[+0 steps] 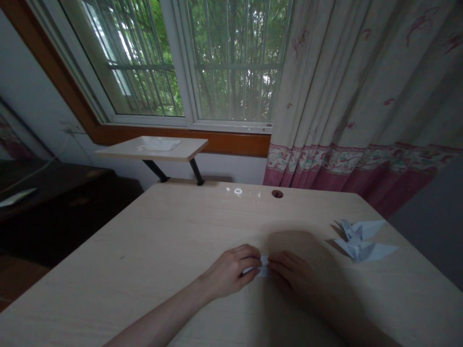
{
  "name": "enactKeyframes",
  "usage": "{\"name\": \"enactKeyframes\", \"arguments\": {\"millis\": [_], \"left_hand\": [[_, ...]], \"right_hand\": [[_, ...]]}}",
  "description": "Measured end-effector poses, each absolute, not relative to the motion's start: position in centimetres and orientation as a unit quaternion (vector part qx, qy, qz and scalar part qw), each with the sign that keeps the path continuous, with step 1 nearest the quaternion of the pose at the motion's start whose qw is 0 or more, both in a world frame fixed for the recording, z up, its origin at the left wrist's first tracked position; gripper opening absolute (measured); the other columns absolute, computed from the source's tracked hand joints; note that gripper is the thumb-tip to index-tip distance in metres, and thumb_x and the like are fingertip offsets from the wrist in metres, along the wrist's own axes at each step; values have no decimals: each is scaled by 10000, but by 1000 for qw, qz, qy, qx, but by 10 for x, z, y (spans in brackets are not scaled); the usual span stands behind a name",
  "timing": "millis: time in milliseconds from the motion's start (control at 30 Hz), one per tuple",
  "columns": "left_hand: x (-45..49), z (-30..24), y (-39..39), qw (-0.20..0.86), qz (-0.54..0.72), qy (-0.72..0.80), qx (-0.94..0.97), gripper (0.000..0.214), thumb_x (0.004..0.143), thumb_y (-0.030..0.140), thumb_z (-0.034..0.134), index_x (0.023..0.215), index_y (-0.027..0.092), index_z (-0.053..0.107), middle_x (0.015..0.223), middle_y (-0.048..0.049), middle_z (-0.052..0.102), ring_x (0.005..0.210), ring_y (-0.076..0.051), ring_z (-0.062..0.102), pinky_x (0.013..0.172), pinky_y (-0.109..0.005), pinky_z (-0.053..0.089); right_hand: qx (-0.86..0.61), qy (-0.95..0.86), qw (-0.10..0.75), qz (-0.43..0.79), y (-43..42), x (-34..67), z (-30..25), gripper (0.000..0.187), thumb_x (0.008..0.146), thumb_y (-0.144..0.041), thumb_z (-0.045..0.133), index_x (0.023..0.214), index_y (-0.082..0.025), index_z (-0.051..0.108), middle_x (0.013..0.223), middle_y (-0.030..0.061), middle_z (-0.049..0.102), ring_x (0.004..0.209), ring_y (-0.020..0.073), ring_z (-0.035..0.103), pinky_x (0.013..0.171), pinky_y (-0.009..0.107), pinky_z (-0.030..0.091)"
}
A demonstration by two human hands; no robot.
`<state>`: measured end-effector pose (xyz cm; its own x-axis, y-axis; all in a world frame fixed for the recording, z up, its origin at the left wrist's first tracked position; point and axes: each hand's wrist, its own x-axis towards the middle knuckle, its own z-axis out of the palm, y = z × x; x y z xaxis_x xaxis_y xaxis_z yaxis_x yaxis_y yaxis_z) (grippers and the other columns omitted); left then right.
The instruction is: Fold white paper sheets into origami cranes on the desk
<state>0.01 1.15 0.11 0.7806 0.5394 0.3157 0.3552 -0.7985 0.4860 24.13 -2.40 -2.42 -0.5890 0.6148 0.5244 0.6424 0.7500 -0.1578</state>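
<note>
A small folded piece of white paper [263, 265] lies on the light wooden desk [144, 250], pressed between both hands. My left hand [233, 270] curls its fingers over the paper's left end. My right hand [294, 272] pinches the right end, fingertips almost meeting the left ones. Most of the paper is hidden under the fingers.
Two finished white paper cranes [361, 238] sit on the desk to the right. A cable hole [277, 193] marks the desk's far edge. A small raised shelf [155, 147] stands below the window, a patterned curtain [361, 96] hangs right, a dark cabinet [54, 193] stands left.
</note>
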Motion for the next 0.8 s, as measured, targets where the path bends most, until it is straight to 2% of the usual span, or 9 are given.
{"name": "enactKeyframes", "arguments": {"millis": [267, 533, 800], "left_hand": [[3, 2, 11, 221, 229, 280, 906, 200, 1012, 164, 439, 1085, 168, 626, 1113, -75, 651, 1075, -190, 603, 979, -321, 497], [0, -8, 13, 229, 239, 286, 899, 182, 1009, 187, 459, 1148, 186, 576, 1147, -75, 646, 1097, -195, 600, 989, -341, 498], [0, -2, 12, 227, 224, 274, 907, 241, 955, 134, 521, 1189, 190, 542, 1172, -80, 634, 1113, -207, 582, 987, -344, 486]], "right_hand": [[-410, -869, 278, 4, -24, 238, -17, 228, 939, -101, 456, 1023, -180, 651, 1032, 87, 698, 953, 204, 660, 869, 357, 560], [-406, -876, 261, 27, -23, 238, -18, 294, 892, -42, 449, 1075, -187, 628, 1011, 80, 692, 915, 215, 653, 816, 385, 568], [-383, -884, 260, 60, -25, 239, -17, 354, 855, -21, 465, 1116, -199, 628, 1041, 79, 680, 968, 222, 614, 873, 398, 524]]}}
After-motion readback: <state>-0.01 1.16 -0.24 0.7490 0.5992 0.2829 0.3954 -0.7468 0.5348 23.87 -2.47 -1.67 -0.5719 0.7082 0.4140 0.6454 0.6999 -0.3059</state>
